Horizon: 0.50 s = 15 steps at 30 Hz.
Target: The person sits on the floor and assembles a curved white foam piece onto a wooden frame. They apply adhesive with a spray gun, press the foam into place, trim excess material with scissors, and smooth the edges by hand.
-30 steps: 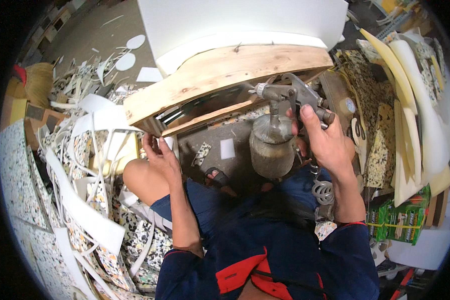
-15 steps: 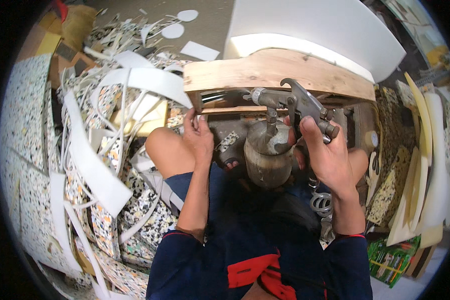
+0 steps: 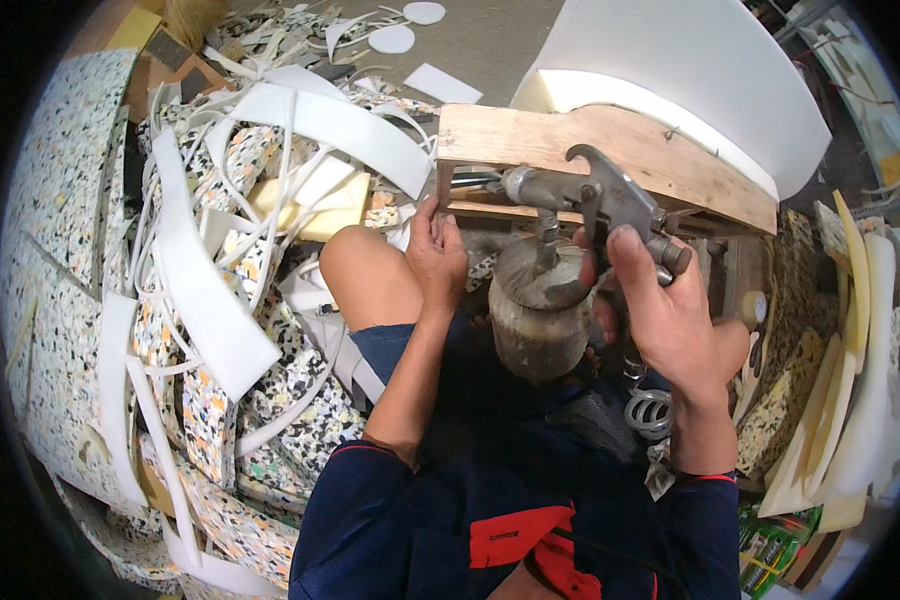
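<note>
My right hand grips a metal spray gun, thumb at the back of its body. A worn metal cup hangs under the gun, and a clear coiled hose runs below my hand. The gun's nozzle points left, just in front of a bare wooden frame that has a curved top board. At the frame's lower left corner my left hand has its fingers closed on the wood. White foam sheet stands up behind the frame, its lower edge along the top board.
White foam strips and speckled foam pieces pile up on my left, beside a tall speckled foam slab. Yellowish foam sheets lean on the right, near a green packet. Round white offcuts lie on the floor ahead.
The whole view has shifted, so the surroundings sit farther right. The spray gun's nozzle is nearer the frame's left end. Both hands keep their holds.
</note>
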Available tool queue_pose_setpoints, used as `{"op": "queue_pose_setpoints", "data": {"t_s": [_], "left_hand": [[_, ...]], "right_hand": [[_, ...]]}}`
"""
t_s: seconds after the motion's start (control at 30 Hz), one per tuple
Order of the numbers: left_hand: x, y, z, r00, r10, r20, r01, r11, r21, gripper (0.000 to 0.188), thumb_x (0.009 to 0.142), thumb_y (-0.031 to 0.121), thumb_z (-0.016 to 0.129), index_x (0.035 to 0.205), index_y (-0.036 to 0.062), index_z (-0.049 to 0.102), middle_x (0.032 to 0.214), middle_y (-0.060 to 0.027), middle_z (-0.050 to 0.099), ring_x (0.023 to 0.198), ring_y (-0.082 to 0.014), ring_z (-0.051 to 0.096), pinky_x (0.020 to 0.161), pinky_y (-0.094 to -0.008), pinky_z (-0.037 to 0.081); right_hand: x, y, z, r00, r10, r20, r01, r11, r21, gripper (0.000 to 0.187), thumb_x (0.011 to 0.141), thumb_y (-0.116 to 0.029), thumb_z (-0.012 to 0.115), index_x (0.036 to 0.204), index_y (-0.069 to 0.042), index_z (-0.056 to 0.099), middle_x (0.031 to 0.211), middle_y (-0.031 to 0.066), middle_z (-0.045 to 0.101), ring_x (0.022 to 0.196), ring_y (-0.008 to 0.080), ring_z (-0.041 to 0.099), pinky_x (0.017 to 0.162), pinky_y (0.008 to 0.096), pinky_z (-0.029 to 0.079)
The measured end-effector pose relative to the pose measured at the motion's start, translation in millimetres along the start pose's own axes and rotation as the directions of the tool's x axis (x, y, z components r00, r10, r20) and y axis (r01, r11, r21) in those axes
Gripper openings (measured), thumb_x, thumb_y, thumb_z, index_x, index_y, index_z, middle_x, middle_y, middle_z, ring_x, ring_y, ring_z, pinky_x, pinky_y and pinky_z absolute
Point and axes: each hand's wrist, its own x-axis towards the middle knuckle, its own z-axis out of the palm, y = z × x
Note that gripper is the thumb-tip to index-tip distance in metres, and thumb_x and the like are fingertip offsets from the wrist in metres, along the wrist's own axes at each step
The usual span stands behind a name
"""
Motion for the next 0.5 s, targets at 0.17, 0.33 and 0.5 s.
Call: {"op": "queue_pose_setpoints", "data": {"t_s": [0.17,0.33,0.5], "left_hand": [[0,2,-2,0.999,0.034,0.026,-0.034,0.999,-0.009,0.038,0.100,-0.002,0.053,0.137,-0.0102,0.047,0.128,-0.0240,0.061,0.119,-0.0231,0.063,0.100,-0.0323,0.052],[-1,5,-2,0.999,-0.029,0.027,0.027,0.998,0.062,0.041,0.101,0.002,0.054,0.140,-0.0099,0.047,0.134,-0.0225,0.059,0.127,-0.0255,0.058,0.108,-0.0332,0.045],[-2,8,-1,0.998,-0.061,0.009,0.061,0.998,0.024,0.038,0.100,-0.002,0.053,0.137,-0.0085,0.049,0.130,-0.0219,0.060,0.118,-0.0227,0.062,0.102,-0.0323,0.049]], "right_hand": [[-8,6,-9,0.981,-0.002,-0.195,0.030,0.990,0.138,0.042,0.107,-0.039,0.052,0.120,-0.001,0.064,0.090,0.0092,0.069,0.054,0.0102,0.054,0.045,0.0239,0.042],[-14,5,-9,0.988,-0.043,-0.151,0.064,0.989,0.137,0.041,0.107,-0.038,0.052,0.116,0.000,0.064,0.089,0.0082,0.068,0.053,0.0091,0.053,0.045,0.0241,0.042],[-18,11,-18,0.985,-0.012,-0.171,0.050,0.974,0.220,0.043,0.106,-0.041,0.055,0.097,0.000,0.064,0.076,0.0040,0.062,0.050,0.0086,0.052,0.044,0.0247,0.041]]}}
